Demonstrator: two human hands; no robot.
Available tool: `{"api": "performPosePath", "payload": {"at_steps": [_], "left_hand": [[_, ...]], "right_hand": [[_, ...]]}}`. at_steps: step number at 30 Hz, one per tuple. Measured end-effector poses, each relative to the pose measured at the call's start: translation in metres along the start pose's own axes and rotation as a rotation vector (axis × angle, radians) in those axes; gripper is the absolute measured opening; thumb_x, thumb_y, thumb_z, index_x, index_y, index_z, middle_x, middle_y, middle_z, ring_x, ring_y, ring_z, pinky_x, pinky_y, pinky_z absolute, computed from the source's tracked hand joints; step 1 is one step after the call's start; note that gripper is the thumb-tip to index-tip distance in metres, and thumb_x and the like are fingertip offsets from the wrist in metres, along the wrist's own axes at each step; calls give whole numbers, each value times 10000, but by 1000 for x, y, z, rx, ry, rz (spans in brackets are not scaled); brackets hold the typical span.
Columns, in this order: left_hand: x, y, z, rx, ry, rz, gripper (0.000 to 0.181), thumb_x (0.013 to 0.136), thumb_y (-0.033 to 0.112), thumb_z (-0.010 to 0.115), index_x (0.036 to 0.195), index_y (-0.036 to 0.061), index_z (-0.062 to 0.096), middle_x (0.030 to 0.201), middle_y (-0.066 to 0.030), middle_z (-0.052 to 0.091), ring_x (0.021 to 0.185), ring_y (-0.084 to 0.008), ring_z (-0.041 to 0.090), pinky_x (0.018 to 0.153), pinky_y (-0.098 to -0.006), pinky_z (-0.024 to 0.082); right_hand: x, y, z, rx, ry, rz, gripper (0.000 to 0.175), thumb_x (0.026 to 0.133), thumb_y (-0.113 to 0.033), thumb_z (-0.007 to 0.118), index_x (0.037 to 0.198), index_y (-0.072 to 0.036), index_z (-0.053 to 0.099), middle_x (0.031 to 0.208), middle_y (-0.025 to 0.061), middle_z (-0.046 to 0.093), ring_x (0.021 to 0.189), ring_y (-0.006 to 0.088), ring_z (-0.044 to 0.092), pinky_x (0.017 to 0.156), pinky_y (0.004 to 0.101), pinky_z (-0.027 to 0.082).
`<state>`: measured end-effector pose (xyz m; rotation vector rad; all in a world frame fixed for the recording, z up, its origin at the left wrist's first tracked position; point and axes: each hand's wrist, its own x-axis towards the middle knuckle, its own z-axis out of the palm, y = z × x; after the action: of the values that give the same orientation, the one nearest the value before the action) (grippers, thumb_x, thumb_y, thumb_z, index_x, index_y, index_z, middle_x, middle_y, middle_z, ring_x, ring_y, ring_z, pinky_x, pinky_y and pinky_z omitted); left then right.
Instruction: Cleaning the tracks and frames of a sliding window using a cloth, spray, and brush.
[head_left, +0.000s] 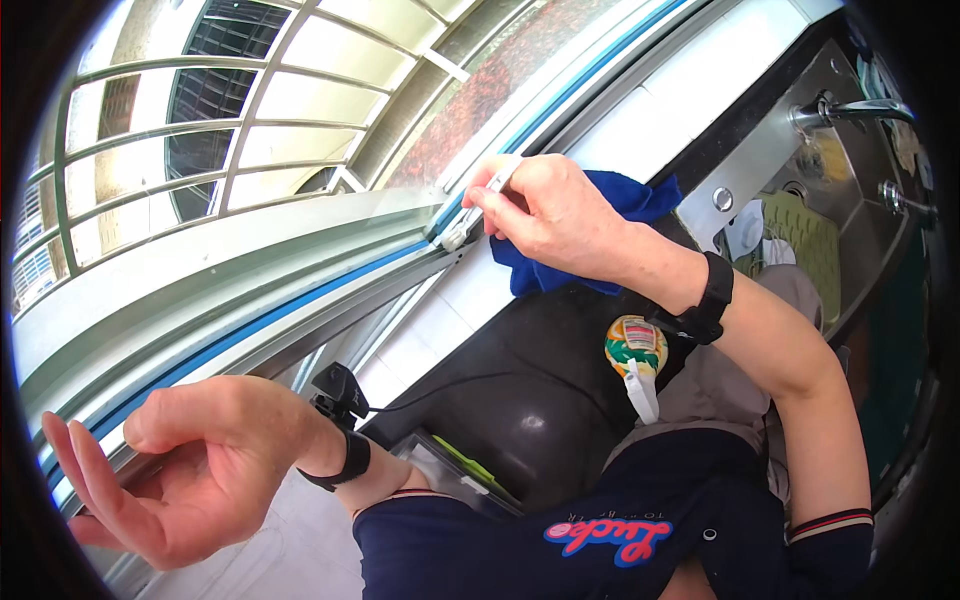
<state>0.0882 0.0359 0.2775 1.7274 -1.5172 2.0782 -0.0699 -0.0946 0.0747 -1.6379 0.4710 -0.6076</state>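
Note:
My right hand (551, 210) pinches a narrow white plastic tool (480, 206) between thumb and fingers. The tool's lower end is at the corner of the window frame (442, 236), beside its blue strip. A bunched dark-blue cloth (630, 199) lies behind and below this hand, on the tiled ledge and black counter. My left hand (187, 472) is at the lower left, by the lower part of the frame, palm turned up and fingers loosely curled; nothing shows in it. Both wrists wear black bands.
On the black counter (495, 435) are a rounded green-and-yellow patterned container (634, 341) with a white part and a clear box (450, 469) with a lime-green piece. A steel sink (855, 172) with faucet (855, 111) holds a green mat (802, 240). Metal bars (247, 124) stand outside the window.

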Motion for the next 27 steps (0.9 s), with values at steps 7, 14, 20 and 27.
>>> {"api": "performPosePath", "payload": {"at_steps": [7, 14, 20, 27], "left_hand": [[4, -6, 1, 19, 35, 61, 307, 827, -136, 463, 1121, -84, 393, 1015, -290, 685, 967, -359, 744, 976, -331, 573], [1, -4, 1, 32, 32, 49, 285, 831, -145, 454, 1110, -104, 414, 997, -290, 694, 965, -358, 745, 939, -320, 589], [0, -7, 2, 37, 22, 42, 287, 831, -177, 419, 1112, -116, 418, 986, -282, 697, 953, -356, 748, 939, -324, 589], [-2, -34, 18, -171, 320, 147, 153, 810, -97, 603, 960, -82, 629, 935, -138, 753, 472, -101, 626, 509, -124, 426]], "right_hand": [[1, -1, -5, 33, -129, 114, 214, 1029, -133, 543, 1012, 36, 674, 779, 88, 702, 734, 129, 689, 671, 267, 543], [-8, 9, 6, 550, 151, 376, 266, 1005, -161, 527, 979, 51, 686, 751, 101, 694, 670, 157, 685, 643, 285, 561], [-31, -3, 10, 593, 165, 423, 258, 1016, -155, 553, 1078, 58, 685, 816, 94, 712, 720, 118, 667, 671, 244, 541], [-39, -9, 1, 219, -36, 195, 204, 1002, -97, 620, 1130, 35, 708, 930, 83, 745, 841, 112, 704, 740, 247, 555]]}}
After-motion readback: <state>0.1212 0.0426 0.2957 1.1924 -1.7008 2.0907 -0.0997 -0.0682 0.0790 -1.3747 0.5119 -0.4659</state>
